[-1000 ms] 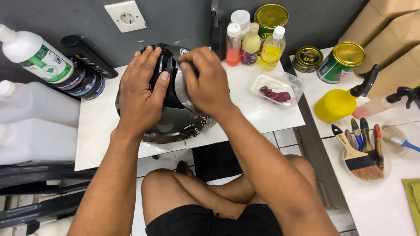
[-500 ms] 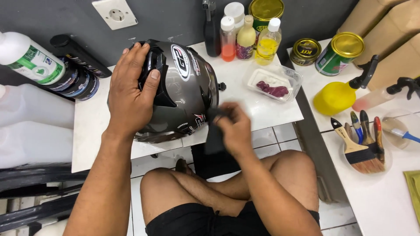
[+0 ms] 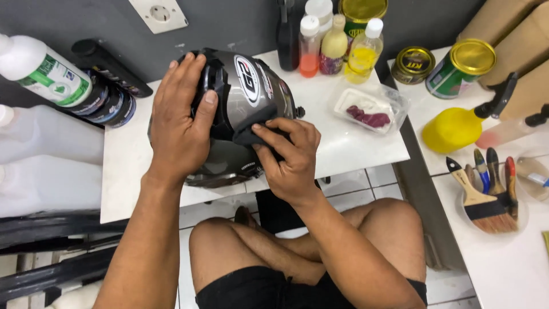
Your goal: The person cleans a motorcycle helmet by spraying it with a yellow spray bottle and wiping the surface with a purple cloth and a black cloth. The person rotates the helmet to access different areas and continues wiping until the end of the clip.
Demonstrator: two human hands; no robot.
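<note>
A: What can't you make out on the helmet (image 3: 240, 109)?

B: Its left flank sits under the left hand (image 3: 182, 123), and the lower front under the right hand (image 3: 289, 157). The dark cloth (image 3: 247, 135) is mostly tucked beneath those fingers.

A: And around the edges?

B: The bottles (image 3: 334, 43) at the back lose their tops to the upper edge, the white jugs (image 3: 34, 149) run off the left, and the brushes' tub (image 3: 517, 214) is too crowded to count

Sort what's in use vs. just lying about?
In use: helmet, dark cloth, left hand, right hand.
Lying about: small bottles, tins, yellow spray bottle, brushes, plastic tray.
</note>
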